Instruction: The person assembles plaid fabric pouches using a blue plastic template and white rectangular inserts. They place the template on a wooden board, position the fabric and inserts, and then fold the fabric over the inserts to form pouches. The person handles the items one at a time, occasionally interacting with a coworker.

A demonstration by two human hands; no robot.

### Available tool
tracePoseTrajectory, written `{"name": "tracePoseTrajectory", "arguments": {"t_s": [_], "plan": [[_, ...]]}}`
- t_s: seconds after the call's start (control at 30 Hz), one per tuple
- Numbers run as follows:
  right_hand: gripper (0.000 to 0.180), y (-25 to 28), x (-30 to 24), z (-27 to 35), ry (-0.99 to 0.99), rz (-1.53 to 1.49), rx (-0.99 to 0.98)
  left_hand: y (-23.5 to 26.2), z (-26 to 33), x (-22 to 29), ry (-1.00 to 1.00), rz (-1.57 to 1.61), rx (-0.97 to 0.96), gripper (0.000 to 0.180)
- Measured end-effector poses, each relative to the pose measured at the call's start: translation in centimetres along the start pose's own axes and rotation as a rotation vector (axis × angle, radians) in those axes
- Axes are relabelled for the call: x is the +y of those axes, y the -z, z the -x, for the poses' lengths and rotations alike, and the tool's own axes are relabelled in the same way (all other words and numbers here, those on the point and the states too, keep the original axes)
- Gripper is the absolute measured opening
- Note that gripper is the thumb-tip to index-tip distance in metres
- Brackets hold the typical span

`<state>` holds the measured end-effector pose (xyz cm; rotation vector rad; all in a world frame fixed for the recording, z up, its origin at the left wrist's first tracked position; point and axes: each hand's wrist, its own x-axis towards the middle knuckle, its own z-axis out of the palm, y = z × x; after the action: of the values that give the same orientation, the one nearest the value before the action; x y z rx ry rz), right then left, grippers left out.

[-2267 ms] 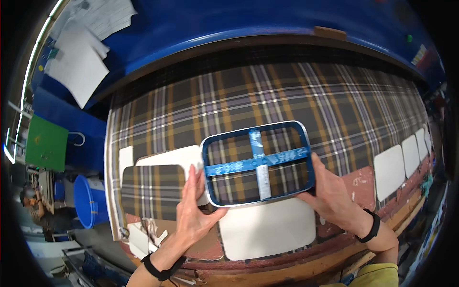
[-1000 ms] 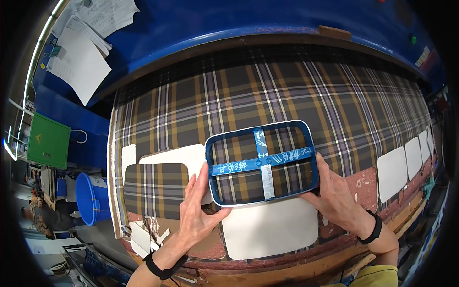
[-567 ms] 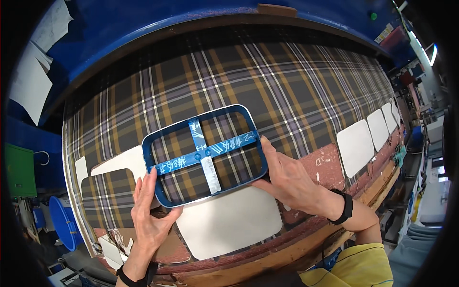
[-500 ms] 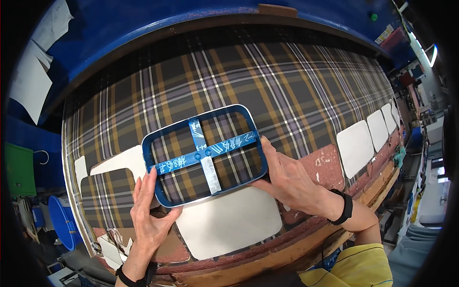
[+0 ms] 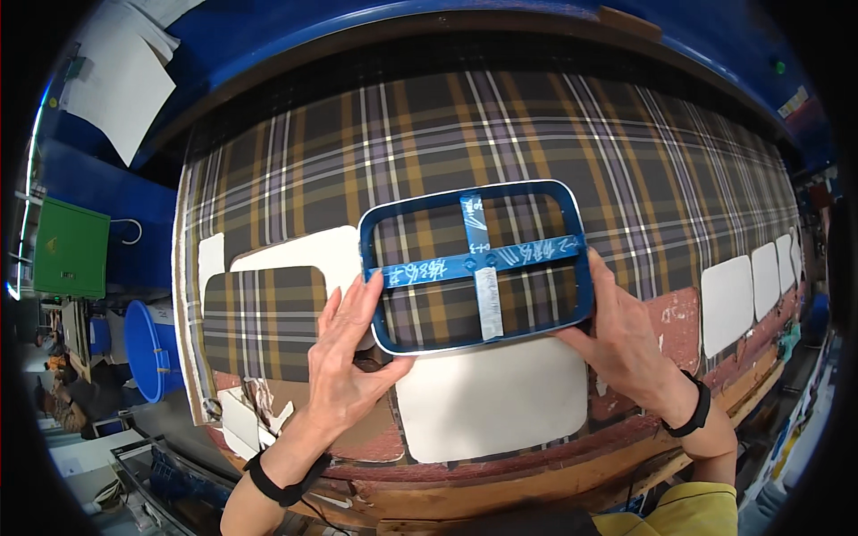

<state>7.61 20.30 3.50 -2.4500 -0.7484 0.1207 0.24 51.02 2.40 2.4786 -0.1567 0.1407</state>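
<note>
Both hands hold a blue rounded-rectangle cutting die with a cross brace inside, over dark plaid fabric. My left hand grips its left end, fingertips on the left end of the crossbar and thumb along the near rim. My right hand closes on the right end, with its thumb under the near corner. Plaid shows through the die's openings. Whether the die rests on the fabric or hovers, I cannot tell. Just nearer lies a white rounded rectangle, its far edge under the die.
A rounded plaid piece lies left of the die, overlapping a white area. More white rounded shapes line the fabric's right near edge. Reddish board shows along the front. A blue machine beam crosses the far side; a blue bin stands left.
The view has turned, so the whole scene sits further right and more level. The die has shifted slightly right over the fabric, with both hands still on it.
</note>
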Motion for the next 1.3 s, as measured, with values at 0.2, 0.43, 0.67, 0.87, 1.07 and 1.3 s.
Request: {"name": "tracePoseTrajectory", "arguments": {"t_s": [0.2,0.43,0.67,0.87,1.07,1.3], "plan": [[0.090,-0.1,0.0,-0.1,0.020,0.001,0.001,-0.1,0.1,-0.2,-0.001,0.005,0.000,0.089],[0.092,0.3,0.0,0.0,0.031,0.024,0.016,-0.3,-0.1,0.1,0.033,0.036,-0.009,0.087],[0.088,0.7,-0.3,-0.2,0.056,0.062,-0.038,-0.2,0.2,0.2,0.083,0.017,-0.011,0.087],[0.086,0.7,-0.2,-0.1,0.059,0.057,-0.048,-0.2,0.2,0.1,0.077,0.014,-0.021,0.088],[0.085,1.0,-0.5,-0.1,0.059,0.092,-0.045,0.1,0.2,0.2,0.086,0.005,-0.051,0.090],[0.086,0.6,-0.1,0.0,0.108,0.121,0.010,0.1,0.2,0.5,0.075,0.008,-0.050,0.091]]}}
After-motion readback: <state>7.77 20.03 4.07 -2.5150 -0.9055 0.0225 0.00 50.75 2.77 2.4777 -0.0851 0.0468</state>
